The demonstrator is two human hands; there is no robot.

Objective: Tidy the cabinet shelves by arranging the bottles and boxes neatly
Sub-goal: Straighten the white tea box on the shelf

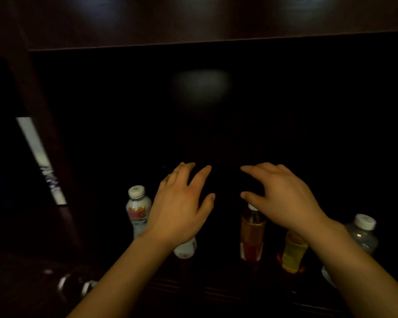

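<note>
both bare hands, left hand (pixel 182 210) and right hand (pixel 283 198), hover spread and empty above the amber plastic tea bottle (pixel 252 232), apparently poised to straighten the row.

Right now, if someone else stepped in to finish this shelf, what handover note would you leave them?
Hands: left hand and right hand both open, fingers spread, hovering over the dark shelf, holding nothing.
Things: five bottles upright in a loose row at the front: white-capped bottle with red label, a white bottle mostly hidden under the left wrist, amber bottle, yellow-labelled bottle and clear bottle.
Done: cannot tell.
Left: even out the row; the back of the shelf is too dark to check, and no boxes are visible.
</note>
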